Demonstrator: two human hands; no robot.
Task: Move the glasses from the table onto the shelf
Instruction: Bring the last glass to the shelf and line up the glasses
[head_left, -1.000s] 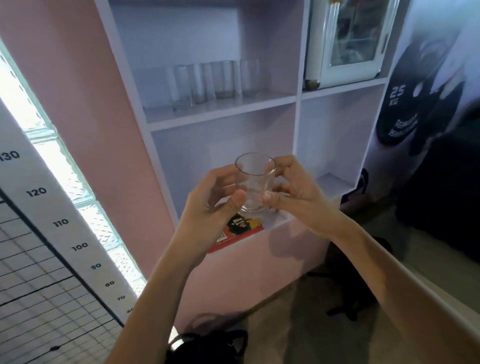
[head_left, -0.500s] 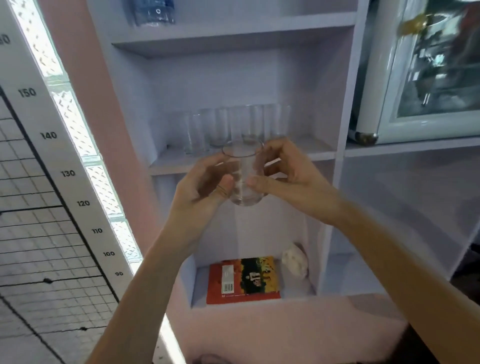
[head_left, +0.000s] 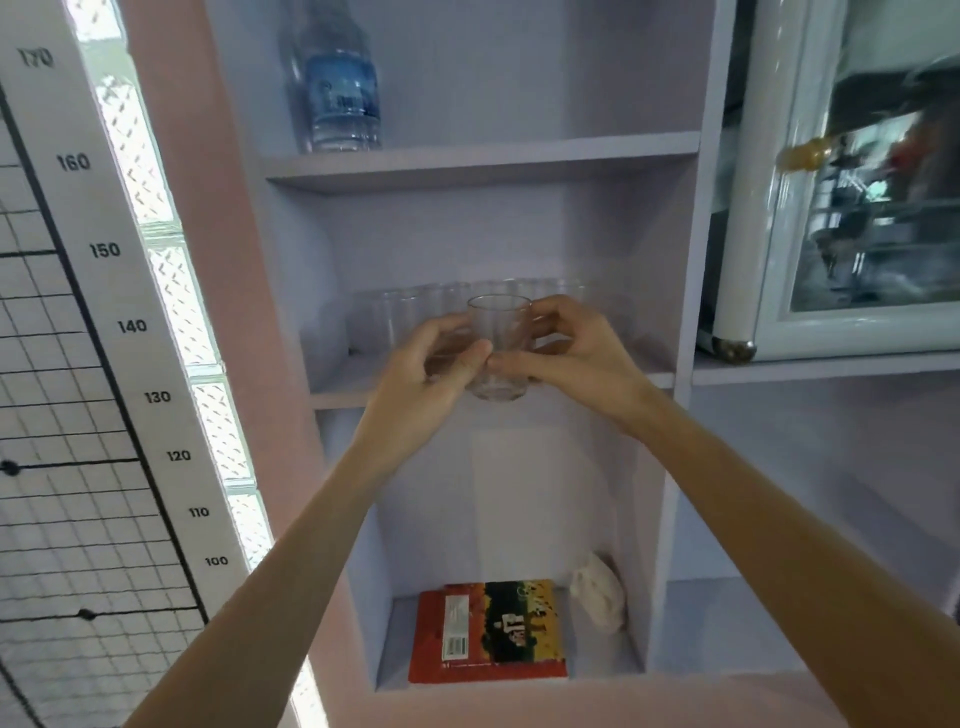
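Note:
A clear drinking glass (head_left: 500, 338) is held upright between both hands in front of the middle shelf (head_left: 337, 397). My left hand (head_left: 431, 369) grips its left side with thumb and fingers. My right hand (head_left: 576, 353) pinches its right side, thumb near the base. The glass's bottom hangs just at the shelf's front edge. Behind it, several more clear glasses (head_left: 410, 317) stand in a row at the back of the same shelf, partly hidden by my hands.
A blue-labelled water bottle (head_left: 337, 88) stands on the shelf above. Below, a red book (head_left: 488, 631) and a pale lump (head_left: 597, 592) lie in the lower compartment. A white glass-door cabinet (head_left: 852, 208) sits to the right. A height chart (head_left: 130, 322) runs along the left.
Both hands have carried the glass upward and forward to the middle shelf's front edge. My view has tilted up, bringing the upper shelf and the bottle into sight.

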